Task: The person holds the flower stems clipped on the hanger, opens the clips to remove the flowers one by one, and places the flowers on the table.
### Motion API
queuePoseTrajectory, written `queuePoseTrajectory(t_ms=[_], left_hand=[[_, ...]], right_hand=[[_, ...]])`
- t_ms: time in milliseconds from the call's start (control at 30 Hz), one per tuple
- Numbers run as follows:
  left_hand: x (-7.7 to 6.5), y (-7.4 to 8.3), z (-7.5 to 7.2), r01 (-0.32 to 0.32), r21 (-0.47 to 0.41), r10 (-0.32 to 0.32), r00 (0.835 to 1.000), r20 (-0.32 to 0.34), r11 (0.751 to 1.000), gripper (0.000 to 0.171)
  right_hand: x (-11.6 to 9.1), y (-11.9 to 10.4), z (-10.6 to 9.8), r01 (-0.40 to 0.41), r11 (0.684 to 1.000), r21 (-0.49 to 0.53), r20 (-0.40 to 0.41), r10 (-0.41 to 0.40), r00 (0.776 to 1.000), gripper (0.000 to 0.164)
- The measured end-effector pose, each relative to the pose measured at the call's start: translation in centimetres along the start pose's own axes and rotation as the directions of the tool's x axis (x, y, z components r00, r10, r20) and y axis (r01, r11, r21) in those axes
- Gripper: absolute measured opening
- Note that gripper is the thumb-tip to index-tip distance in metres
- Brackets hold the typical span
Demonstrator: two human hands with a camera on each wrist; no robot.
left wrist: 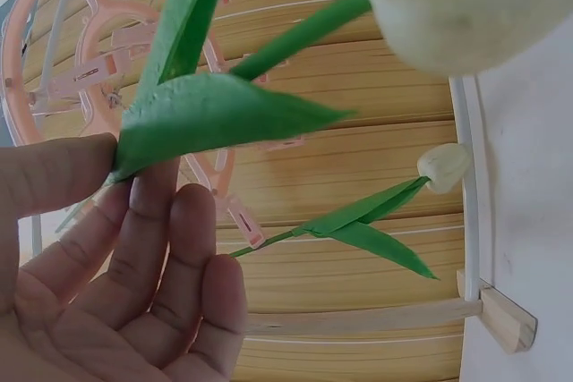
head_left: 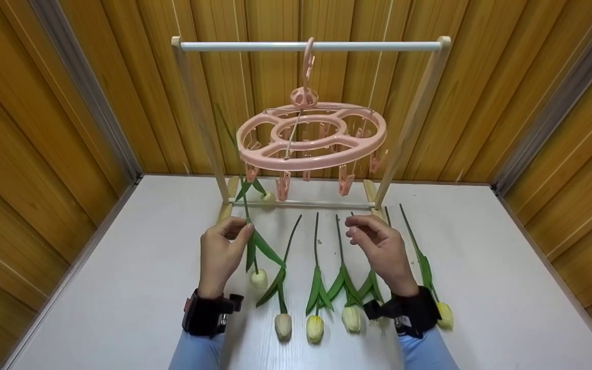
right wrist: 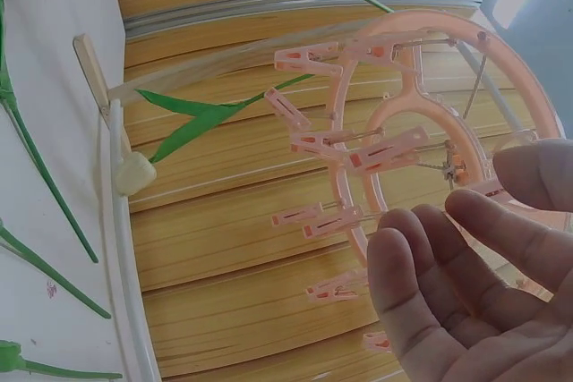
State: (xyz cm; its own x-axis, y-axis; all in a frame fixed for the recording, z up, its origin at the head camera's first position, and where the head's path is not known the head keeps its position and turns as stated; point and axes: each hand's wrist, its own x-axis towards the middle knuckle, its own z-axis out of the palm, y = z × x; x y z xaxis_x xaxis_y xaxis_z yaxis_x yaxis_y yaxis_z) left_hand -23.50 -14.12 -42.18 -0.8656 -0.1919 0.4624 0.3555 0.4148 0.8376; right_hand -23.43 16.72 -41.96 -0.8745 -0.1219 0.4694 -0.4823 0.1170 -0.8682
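Note:
In the head view my left hand (head_left: 224, 252) pinches an artificial tulip (head_left: 258, 279) between thumb and fingers where its leaves meet the stem. Its pale bloom points down and the stem rises toward the hanger. My right hand (head_left: 384, 252) is raised over the lying stems with fingers loosely bent, holding nothing. Before both hands hangs a pink round clip hanger (head_left: 316, 163) with several small clothes pegs (head_left: 283, 186). Another white tulip (left wrist: 443, 167) hangs bloom-down on the hanger's left side, its stem running up to a peg (left wrist: 244, 223) in the left wrist view.
A wooden stand carries the hanger on its white top bar (head_left: 244, 47); a lower bar (head_left: 321, 204) runs close above the white table (head_left: 121, 288). Several tulips (head_left: 315, 329) lie in a row, blooms toward me, one partly behind my right wrist. Wood-patterned walls (head_left: 59, 128) enclose the table.

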Motion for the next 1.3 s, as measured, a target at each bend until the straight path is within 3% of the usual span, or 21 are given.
queuePoseTrajectory(t_ms=[467, 800, 1300], left_hand=[[0.4, -0.9, -0.8, 0.103, 0.068, -0.1, 0.994, -0.038, 0.992, 0.005], [0.5, -1.5, -0.9, 0.15, 0.146, -0.144, 0.988, -0.052, 0.978, 0.006], [0.4, -2.7, -0.8, 0.249, 0.235, -0.253, 0.967, -0.014, 0.939, 0.009]], right_hand=[[-0.1, 0.3, 0.9, -0.017, 0.999, -0.04, 0.035, 0.018, 0.999, 0.023], [-0.2, 0.9, 1.6, 0.098, 0.994, -0.041, 0.051, -0.096, 0.994, 0.023], [-0.2, 1.1, 1.7, 0.028, 0.999, -0.041, 0.051, -0.026, 0.998, 0.022]])
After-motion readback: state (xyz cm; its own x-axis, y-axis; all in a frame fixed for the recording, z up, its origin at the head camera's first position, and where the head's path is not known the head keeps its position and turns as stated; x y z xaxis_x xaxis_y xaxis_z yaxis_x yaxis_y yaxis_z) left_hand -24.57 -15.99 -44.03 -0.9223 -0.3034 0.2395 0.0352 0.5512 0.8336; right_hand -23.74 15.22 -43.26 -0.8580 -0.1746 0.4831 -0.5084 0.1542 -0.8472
